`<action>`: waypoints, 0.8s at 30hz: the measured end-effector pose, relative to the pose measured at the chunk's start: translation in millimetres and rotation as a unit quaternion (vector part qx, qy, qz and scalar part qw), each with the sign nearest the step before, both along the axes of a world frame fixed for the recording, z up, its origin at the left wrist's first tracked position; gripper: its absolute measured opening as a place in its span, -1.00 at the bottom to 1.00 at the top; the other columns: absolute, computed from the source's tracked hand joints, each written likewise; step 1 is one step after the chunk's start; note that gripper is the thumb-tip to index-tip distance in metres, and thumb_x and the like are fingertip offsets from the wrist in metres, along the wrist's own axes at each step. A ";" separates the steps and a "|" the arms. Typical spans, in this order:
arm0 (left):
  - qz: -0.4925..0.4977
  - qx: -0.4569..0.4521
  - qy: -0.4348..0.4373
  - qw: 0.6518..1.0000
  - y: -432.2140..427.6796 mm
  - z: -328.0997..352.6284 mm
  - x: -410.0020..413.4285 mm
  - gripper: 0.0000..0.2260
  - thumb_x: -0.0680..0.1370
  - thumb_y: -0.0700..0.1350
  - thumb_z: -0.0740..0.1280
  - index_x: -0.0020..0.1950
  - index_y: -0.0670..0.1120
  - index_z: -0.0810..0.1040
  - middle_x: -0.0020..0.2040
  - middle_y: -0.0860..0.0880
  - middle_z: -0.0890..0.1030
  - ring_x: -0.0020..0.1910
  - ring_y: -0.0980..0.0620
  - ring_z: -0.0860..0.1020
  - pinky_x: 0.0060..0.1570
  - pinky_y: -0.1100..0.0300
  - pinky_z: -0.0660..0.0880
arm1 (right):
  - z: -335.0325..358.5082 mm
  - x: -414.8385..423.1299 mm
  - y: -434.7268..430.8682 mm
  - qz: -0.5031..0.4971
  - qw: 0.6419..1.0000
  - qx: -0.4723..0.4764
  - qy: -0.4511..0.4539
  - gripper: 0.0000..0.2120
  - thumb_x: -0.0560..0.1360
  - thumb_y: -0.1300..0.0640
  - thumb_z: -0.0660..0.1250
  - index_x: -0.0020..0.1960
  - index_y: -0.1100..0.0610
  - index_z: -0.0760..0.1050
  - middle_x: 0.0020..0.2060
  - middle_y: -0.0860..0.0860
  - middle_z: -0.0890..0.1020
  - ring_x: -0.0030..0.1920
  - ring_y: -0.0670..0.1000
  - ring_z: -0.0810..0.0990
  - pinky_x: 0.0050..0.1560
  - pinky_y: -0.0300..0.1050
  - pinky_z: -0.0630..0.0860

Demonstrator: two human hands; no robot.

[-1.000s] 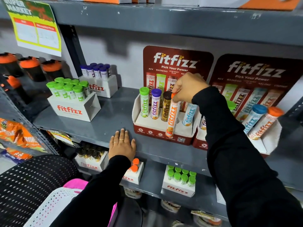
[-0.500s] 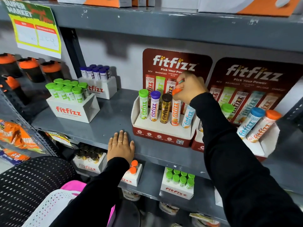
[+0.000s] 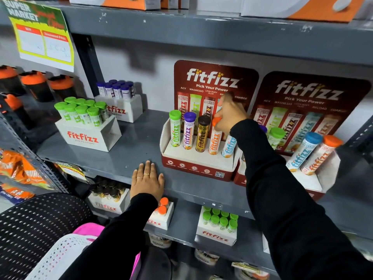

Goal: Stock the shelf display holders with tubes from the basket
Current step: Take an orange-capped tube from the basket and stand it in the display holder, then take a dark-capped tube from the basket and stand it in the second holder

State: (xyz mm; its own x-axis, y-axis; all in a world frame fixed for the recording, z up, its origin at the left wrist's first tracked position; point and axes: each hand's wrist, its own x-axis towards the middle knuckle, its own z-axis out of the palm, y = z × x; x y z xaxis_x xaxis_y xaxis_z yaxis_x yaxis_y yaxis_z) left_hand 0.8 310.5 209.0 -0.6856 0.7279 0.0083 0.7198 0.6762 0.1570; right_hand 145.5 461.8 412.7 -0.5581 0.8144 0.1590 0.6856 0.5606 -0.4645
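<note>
A red and white display holder (image 3: 198, 158) stands on the grey shelf. It holds a green tube (image 3: 174, 128), a purple tube (image 3: 189, 131), a brown tube (image 3: 202, 134), an orange tube (image 3: 215, 141) and a blue tube (image 3: 229, 146). My right hand (image 3: 229, 116) grips the orange cap of the orange tube, which stands in its slot. My left hand (image 3: 147, 179) lies flat, fingers apart, on the shelf's front edge. A second holder (image 3: 321, 178) at the right carries a blue tube (image 3: 304, 151) and an orange tube (image 3: 321, 154). The white basket (image 3: 58, 257) is at the bottom left.
White boxes of green-capped tubes (image 3: 86, 126) and purple-capped tubes (image 3: 118, 98) stand on the shelf's left. The lower shelf has more boxes (image 3: 217, 227). A black mesh chair back (image 3: 38, 225) is at the lower left, a price sign (image 3: 42, 33) above.
My right hand lowered the orange tube from a tilted position in front of the holder into its slot between the brown and blue tubes. My left hand stayed put.
</note>
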 end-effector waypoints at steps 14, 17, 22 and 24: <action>-0.015 0.049 -0.001 0.999 2.0 5.6 -5.4 -0.49 0.61 0.06 0.00 0.49 -0.17 0.14 0.53 -0.10 0.12 0.51 -0.07 0.06 0.49 0.03 -0.04 | 3.5 -24.2 -48.2 0.015 0.993 0.089 0.078 -0.42 0.46 0.39 0.28 0.43 0.15 0.24 0.33 0.21 0.44 0.28 0.23 0.46 0.23 0.04 0.48; -0.050 0.136 -0.025 0.989 -11.9 7.2 -14.3 -0.51 0.53 0.03 0.04 0.27 -0.26 0.47 0.31 -0.23 0.49 0.31 -0.18 0.43 0.34 0.00 0.31 | -26.6 -59.5 -79.9 0.068 0.969 0.149 0.185 -0.52 0.37 0.43 0.23 0.28 0.25 0.45 0.20 0.22 0.55 0.19 0.21 0.54 0.14 -0.04 0.44; -0.010 0.190 -0.012 0.982 -84.1 -29.8 -35.1 -0.59 0.46 -0.10 0.13 0.19 -0.29 0.51 0.20 -0.27 0.56 0.21 -0.23 0.52 0.21 -0.05 0.45 | -106.5 -119.0 -147.0 0.221 0.938 0.117 0.240 -0.60 0.27 0.41 0.16 0.05 0.33 0.58 -0.03 0.24 0.65 -0.09 0.23 0.67 -0.11 -0.01 0.62; 0.058 0.174 -0.020 0.983 -129.0 -62.2 -36.7 -0.57 0.48 -0.07 0.11 0.24 -0.27 0.47 0.28 -0.24 0.51 0.28 -0.20 0.46 0.28 -0.01 0.39 | -141.3 -138.1 -176.3 0.265 0.938 0.074 0.212 -0.64 0.23 0.42 0.22 -0.04 0.30 0.62 -0.13 0.20 0.68 -0.18 0.20 0.68 -0.19 -0.09 0.58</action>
State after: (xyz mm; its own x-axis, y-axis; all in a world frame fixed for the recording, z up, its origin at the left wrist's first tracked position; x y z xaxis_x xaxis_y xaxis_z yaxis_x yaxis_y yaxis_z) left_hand -35.8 181.5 146.8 -0.7693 0.6019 0.2144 0.6288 0.6540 0.4206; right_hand 7.4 285.6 271.4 -0.7393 0.3922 0.5473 0.0646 0.8504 -0.5221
